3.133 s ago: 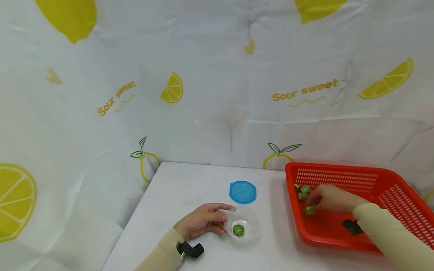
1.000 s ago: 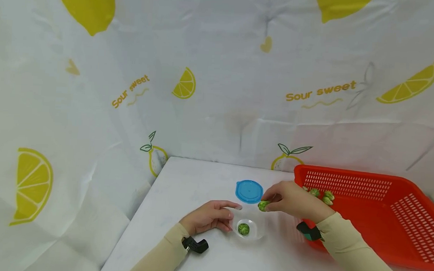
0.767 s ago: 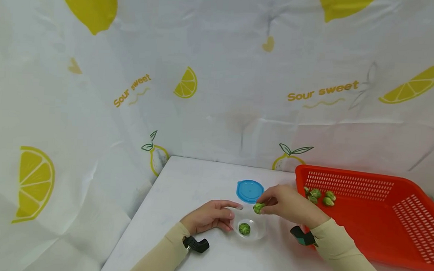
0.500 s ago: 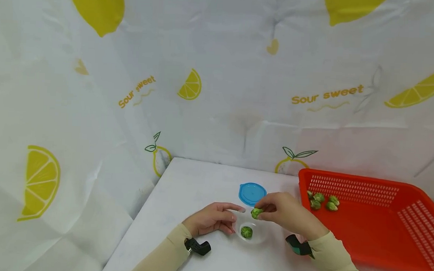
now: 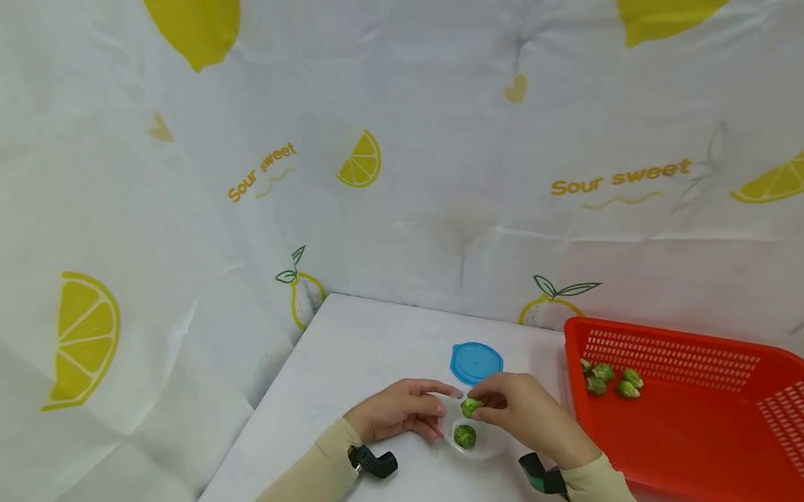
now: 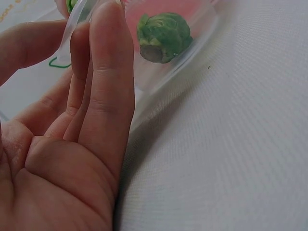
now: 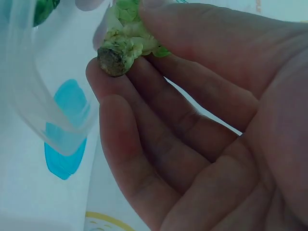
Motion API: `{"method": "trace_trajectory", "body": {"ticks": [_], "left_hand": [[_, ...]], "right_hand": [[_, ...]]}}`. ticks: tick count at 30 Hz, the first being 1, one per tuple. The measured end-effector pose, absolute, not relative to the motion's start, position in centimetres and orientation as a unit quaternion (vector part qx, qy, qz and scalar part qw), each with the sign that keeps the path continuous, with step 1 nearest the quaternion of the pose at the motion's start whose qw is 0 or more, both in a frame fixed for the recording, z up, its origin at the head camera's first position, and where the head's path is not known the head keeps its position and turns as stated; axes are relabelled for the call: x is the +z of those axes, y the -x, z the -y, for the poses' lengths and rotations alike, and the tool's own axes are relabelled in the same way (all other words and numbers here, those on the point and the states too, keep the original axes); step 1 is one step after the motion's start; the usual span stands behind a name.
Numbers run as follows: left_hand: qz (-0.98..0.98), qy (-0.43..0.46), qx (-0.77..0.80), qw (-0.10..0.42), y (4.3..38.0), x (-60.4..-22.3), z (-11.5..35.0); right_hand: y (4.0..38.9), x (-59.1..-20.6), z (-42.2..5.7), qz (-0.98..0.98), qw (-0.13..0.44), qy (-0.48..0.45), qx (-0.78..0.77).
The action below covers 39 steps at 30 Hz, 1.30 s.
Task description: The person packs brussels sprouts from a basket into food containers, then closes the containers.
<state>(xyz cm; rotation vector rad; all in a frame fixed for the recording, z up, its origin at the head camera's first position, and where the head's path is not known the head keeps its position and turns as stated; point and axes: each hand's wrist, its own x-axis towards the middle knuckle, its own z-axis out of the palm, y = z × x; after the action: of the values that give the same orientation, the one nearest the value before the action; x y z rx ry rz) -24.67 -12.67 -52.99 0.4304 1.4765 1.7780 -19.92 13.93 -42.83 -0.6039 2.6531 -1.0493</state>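
A small clear plastic container (image 5: 492, 444) stands on the white table, and my left hand (image 5: 402, 410) grips its left side. One Brussels sprout (image 5: 464, 436) lies at its bottom; the left wrist view shows this sprout (image 6: 163, 36) behind the clear wall. Over the container's far part, my right hand (image 5: 519, 406) pinches a second sprout (image 5: 471, 408) between thumb and fingers. In the right wrist view the held sprout (image 7: 127, 41) has its brown cut stem turned to the camera, close beside the container wall (image 7: 29, 91).
Behind the container a blue lid (image 5: 476, 363) lies flat on the table. A red perforated basket (image 5: 703, 444) stands at the right, with several sprouts (image 5: 601, 372) in its far left corner. A lemon-printed white sheet (image 5: 412, 169) hangs behind the table.
My right hand has taken a sprout from the red basket, carried it left and lowered it over the container. My left hand keeps its hold. The head view has shifted slightly.
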Motion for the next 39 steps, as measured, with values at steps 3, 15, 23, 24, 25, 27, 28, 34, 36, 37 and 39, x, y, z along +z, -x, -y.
{"method": "trace_trajectory", "body": {"ticks": [3,15,23,24,25,27,28,34,36,37,39], "left_hand": [[-0.577,-0.172,0.700,0.384,24.7,-53.0,12.6],[-0.580,-0.169,0.699,0.382,24.7,-52.9,12.8],[-0.582,-0.170,0.700,0.379,24.8,-53.0,12.8],[-0.582,-0.170,0.699,0.379,24.8,-53.0,12.8],[-0.582,-0.171,0.699,0.380,24.8,-53.0,12.7],[-0.581,-0.170,0.699,0.381,24.8,-53.1,12.7],[-0.581,-0.170,0.698,0.381,24.8,-53.1,12.7],[-0.580,-0.166,0.700,0.383,24.7,-53.2,12.6],[-0.579,-0.165,0.700,0.383,24.7,-53.2,12.6],[-0.579,-0.165,0.700,0.384,24.7,-53.2,12.6],[-0.578,-0.165,0.701,0.384,24.6,-53.2,12.5]], "right_hand": [[19.9,-42.9,-13.8,-0.908,0.101,0.210,-0.349],[19.7,-42.8,-13.1,-0.915,0.093,0.192,-0.342],[19.9,-43.0,-13.0,-0.918,0.095,0.184,-0.337],[19.9,-43.1,-13.0,-0.919,0.096,0.181,-0.336],[19.9,-43.1,-12.9,-0.920,0.097,0.178,-0.335],[19.9,-43.3,-12.9,-0.921,0.099,0.174,-0.334],[20.0,-43.3,-12.8,-0.922,0.098,0.173,-0.333],[20.0,-43.5,-12.6,-0.924,0.101,0.161,-0.333],[19.9,-43.5,-12.5,-0.925,0.099,0.155,-0.333],[19.9,-43.6,-12.5,-0.926,0.096,0.155,-0.332],[19.9,-43.5,-12.5,-0.926,0.089,0.157,-0.330]]}}
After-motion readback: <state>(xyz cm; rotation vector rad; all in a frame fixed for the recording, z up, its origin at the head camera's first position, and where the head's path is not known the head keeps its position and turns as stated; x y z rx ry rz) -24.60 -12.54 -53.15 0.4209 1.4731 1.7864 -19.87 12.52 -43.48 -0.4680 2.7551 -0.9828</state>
